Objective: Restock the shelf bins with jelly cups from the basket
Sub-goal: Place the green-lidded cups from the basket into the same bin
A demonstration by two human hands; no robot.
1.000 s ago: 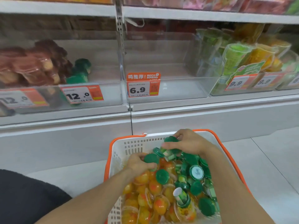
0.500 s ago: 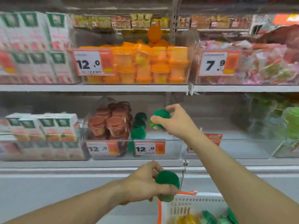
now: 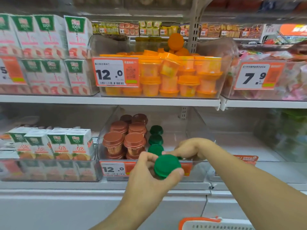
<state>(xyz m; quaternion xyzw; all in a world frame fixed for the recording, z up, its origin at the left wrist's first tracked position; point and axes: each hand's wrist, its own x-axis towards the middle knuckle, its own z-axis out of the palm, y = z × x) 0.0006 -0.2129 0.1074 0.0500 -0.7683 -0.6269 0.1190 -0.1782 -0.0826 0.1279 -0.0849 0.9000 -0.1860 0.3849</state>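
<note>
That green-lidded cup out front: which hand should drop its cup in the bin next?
Probably the left hand: it holds a green-lidded cup just before the clear bin, while the right hand is already inside.

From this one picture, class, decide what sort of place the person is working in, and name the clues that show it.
Most likely a supermarket or convenience shop aisle: printed price tags clipped to clear shelf bins, stacked juice cartons, and an orange-rimmed shopping basket on the floor.
</note>
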